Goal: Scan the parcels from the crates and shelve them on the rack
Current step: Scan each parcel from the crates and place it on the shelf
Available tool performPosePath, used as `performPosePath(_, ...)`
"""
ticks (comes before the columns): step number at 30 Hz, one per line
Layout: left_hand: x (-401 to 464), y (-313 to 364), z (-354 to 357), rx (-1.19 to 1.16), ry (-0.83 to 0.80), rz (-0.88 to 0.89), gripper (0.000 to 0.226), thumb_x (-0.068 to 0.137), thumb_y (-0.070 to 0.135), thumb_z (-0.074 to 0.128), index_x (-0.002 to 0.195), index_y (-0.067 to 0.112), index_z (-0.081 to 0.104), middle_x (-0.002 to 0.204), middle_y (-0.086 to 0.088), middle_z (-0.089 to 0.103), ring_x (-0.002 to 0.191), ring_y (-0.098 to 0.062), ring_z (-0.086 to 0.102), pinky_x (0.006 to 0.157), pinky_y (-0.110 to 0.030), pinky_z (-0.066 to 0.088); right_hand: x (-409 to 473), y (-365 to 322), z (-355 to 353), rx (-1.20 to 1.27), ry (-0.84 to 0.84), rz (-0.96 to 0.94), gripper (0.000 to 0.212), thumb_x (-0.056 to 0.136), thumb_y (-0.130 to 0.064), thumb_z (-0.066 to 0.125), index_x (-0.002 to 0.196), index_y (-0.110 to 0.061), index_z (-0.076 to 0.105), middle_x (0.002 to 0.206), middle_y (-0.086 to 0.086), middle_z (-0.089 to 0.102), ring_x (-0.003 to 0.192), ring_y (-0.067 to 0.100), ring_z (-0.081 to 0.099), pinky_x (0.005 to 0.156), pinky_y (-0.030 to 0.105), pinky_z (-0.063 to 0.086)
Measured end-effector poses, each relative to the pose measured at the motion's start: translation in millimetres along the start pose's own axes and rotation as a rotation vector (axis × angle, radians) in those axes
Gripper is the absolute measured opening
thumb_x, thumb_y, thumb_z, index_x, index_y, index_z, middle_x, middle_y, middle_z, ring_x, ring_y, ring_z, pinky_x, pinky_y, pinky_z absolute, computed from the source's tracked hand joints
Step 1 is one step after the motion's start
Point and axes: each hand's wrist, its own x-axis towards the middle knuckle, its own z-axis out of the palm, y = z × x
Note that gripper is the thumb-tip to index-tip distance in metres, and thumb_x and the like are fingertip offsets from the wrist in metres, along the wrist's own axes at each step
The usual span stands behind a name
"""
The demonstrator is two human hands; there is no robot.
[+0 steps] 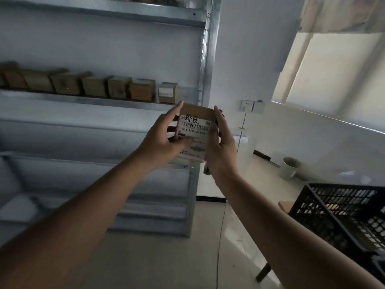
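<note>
A small brown cardboard parcel [193, 126] with a white barcode label is held up in front of the metal rack [210, 59], label facing me. My left hand [164, 138] grips its left side, thumb across the label's lower part. My right hand [218, 147] lies along its right edge with fingers pointing up. A dark device, likely the scanner [221, 116], sits in that palm and shows only above the fingers and below the wrist. The parcel hangs just below the right end of a shelf [83, 99] carrying a row of several parcels [116, 87].
A black plastic crate [333, 205] stands at the lower right on a white table [260, 184]. A pale mug [290, 167] sits further back on it. A wall socket [246, 106] with a hanging cable is right of the rack. Lower rack shelves look bare.
</note>
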Motion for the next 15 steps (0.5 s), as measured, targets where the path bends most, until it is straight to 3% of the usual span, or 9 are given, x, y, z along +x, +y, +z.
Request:
performPosePath(3, -6.6, -22.4, -51.5, 0.028, 0.031, -0.027, 0.094, 0.09, 0.018, 0.083, 0.161, 0.047, 0.029, 0.149, 0.016, 0.053, 0.134, -0.004, 0.054, 0.101, -0.034, 0.059, 8.5, 5.4, 55.8, 0.014, -0.058, 0.003, 0.048, 0.115, -0.029, 0.041, 0.16, -0.045, 0.042, 0.138, -0.01, 0.062, 0.112, -0.005, 0.066, 0.083, 0.026, 0.063)
performPosePath(6, -9.8, -46.9, -96.4, 0.052, 0.078, -0.064, 0.095, 0.089, 0.017, 0.084, 0.161, 0.046, 0.03, 0.148, 0.02, 0.054, 0.135, -0.005, 0.054, 0.1, -0.037, 0.059, 18.4, 13.5, 108.5, 0.025, -0.126, -0.001, 0.048, 0.115, -0.03, 0.042, 0.16, -0.046, 0.042, 0.138, -0.009, 0.064, 0.117, 0.004, 0.066, 0.09, 0.036, 0.064)
performPosePath(10, -10.4, -85.9, -149.9, 0.115, 0.172, -0.123, 0.096, 0.088, 0.014, 0.084, 0.162, 0.044, 0.029, 0.141, 0.022, 0.057, 0.133, -0.004, 0.056, 0.1, -0.033, 0.059, 31.0, 31.3, 180.8, 0.047, -0.223, 0.01, 0.047, 0.114, -0.029, 0.044, 0.155, -0.053, 0.044, 0.124, -0.03, 0.062, 0.106, -0.01, 0.066, 0.074, 0.019, 0.061)
performPosePath(12, -7.9, -108.2, -176.7, 0.131, 0.217, -0.155, 0.097, 0.088, 0.013, 0.084, 0.162, 0.042, 0.03, 0.141, 0.018, 0.059, 0.132, -0.006, 0.057, 0.099, -0.031, 0.059, 40.9, 42.5, 219.2, 0.06, -0.265, 0.028, 0.048, 0.114, -0.029, 0.044, 0.153, -0.056, 0.044, 0.125, -0.027, 0.063, 0.105, -0.005, 0.067, 0.072, 0.018, 0.06)
performPosePath(15, 1.9, -142.5, -218.0, 0.165, 0.276, -0.203, 0.098, 0.086, 0.008, 0.084, 0.162, 0.04, 0.032, 0.14, 0.016, 0.06, 0.131, -0.006, 0.058, 0.098, -0.027, 0.058, 60.1, 64.8, 278.5, 0.087, -0.326, 0.04, 0.048, 0.114, -0.026, 0.043, 0.157, -0.047, 0.046, 0.127, -0.014, 0.064, 0.109, -0.003, 0.067, 0.074, 0.016, 0.059)
